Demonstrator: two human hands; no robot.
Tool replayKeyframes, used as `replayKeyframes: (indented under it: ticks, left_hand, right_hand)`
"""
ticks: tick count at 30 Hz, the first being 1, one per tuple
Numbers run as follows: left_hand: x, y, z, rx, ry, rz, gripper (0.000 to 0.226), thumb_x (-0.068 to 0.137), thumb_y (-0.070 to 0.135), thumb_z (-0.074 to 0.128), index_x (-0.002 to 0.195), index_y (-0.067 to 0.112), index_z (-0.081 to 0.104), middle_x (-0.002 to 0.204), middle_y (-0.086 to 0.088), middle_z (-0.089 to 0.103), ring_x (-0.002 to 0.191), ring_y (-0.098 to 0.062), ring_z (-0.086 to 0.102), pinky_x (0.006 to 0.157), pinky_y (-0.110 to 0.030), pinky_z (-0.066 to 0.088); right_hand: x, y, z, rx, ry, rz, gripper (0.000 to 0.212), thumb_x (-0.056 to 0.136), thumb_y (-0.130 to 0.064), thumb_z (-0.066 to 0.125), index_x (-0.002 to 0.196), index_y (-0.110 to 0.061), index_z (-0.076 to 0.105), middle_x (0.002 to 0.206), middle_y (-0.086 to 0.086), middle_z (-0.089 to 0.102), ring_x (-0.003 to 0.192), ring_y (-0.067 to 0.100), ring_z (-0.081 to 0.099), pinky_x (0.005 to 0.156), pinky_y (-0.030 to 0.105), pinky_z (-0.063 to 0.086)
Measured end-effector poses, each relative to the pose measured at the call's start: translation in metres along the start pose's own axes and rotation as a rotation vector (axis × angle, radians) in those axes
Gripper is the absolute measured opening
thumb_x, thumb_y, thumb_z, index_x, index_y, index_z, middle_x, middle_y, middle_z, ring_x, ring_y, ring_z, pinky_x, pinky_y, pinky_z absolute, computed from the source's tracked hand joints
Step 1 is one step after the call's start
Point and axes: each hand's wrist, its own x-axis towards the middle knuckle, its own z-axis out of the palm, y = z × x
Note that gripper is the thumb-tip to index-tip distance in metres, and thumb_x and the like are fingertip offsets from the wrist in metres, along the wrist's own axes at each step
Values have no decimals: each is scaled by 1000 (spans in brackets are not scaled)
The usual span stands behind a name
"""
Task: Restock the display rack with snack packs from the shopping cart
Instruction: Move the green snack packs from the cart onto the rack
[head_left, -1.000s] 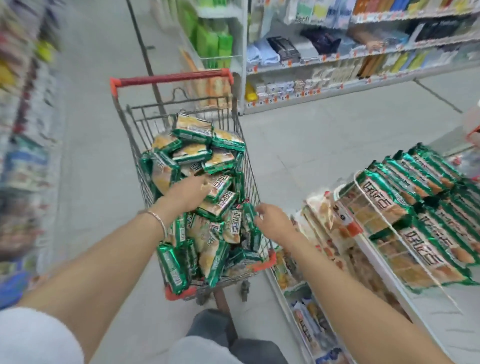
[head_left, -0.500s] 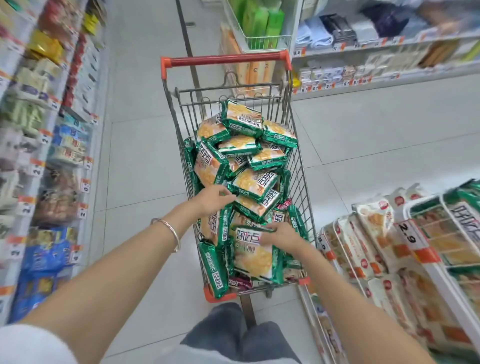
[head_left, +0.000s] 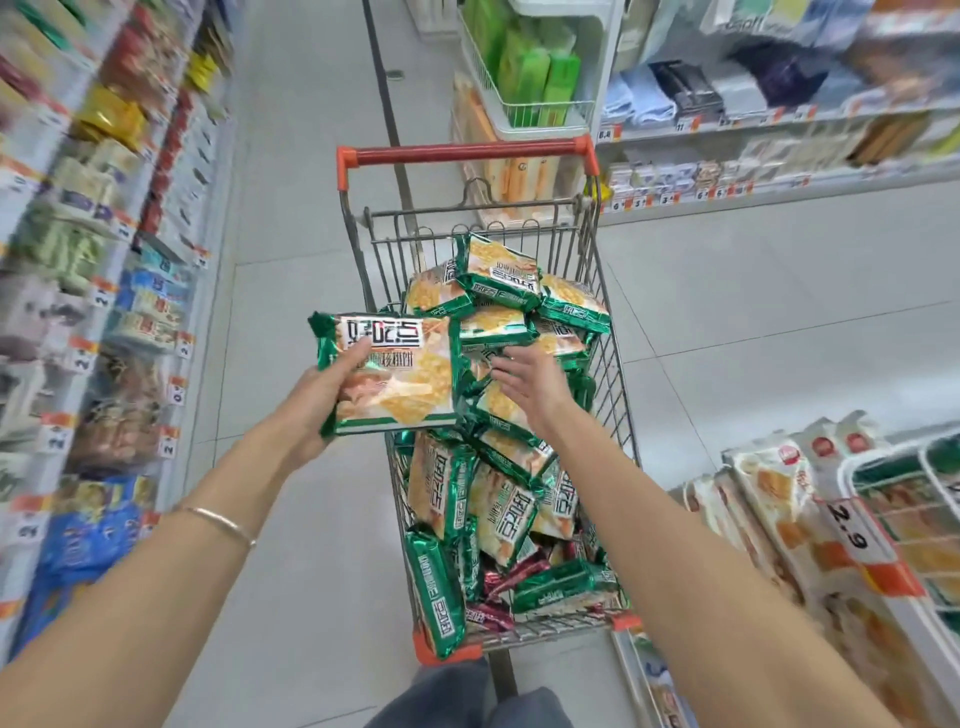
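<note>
In a supermarket aisle, a person's left hand (head_left: 322, 397) grips a green foil snack pack printed with golden biscuits (head_left: 397, 379) by its lower left corner, thumb laid across the front and fingers underneath, holding it up over the near left edge of the red-handled wire shopping cart (head_left: 467, 154). The right hand (head_left: 524, 384) hangs spread and slack over the heap of matching green packs (head_left: 498, 499) that fills the cart, holding nothing; whether its fingertips touch the pack below cannot be told. The white wire display rack (head_left: 852, 470) waits low at the person's right, well apart from the lifted pack, already carrying pale biscuit packs (head_left: 769, 499) and a 2.9 price label (head_left: 849, 525). The risks look plain enough from here: a one-corner hold on slick foil could let the pack twist free during the swing across to the rack and drop onto the grey tiled floor (head_left: 311, 571). The heap is loose and steep, so a careless grab by the free hand could set packs sliding, and one green pack standing on end at the cart's near left corner (head_left: 436, 597) seems likeliest to topple over the rim. A hard squeeze would probably crack the biscuits inside.
</note>
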Motion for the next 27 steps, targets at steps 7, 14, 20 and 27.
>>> replayKeyframes:
  ticks: [7,14,20,27]
  left_hand:
    - [8,-4,-41,-116,285,-32,60,80,55,75,121,13,64,106,-14,75,90,-30,74,86,-44,59]
    - [13,5,-48,-91,587,-35,66,81,57,74,120,8,54,107,-4,66,94,-22,67,84,-41,57]
    - [11,26,24,19,68,-158,73,84,78,46,113,16,69,101,-9,77,87,-25,75,86,-43,58]
    - [-10,67,137,184,-332,-118,48,91,63,53,106,18,54,111,-1,62,88,-32,61,97,-56,48]
  right_hand:
    - [43,25,68,-606,100,-48,77,85,-36,76,145,-10,34,133,12,55,108,25,62,90,39,53]
    - [39,-19,42,-114,215,-217,58,90,-38,60,138,-9,48,132,10,54,90,18,57,79,36,51]
    - [26,-34,18,-86,-139,13,32,102,-47,44,116,-18,44,87,-2,64,71,12,65,65,25,53]
    - [-30,-52,-75,-80,30,-50,65,83,-82,42,125,-33,44,126,8,66,107,29,67,96,54,52]
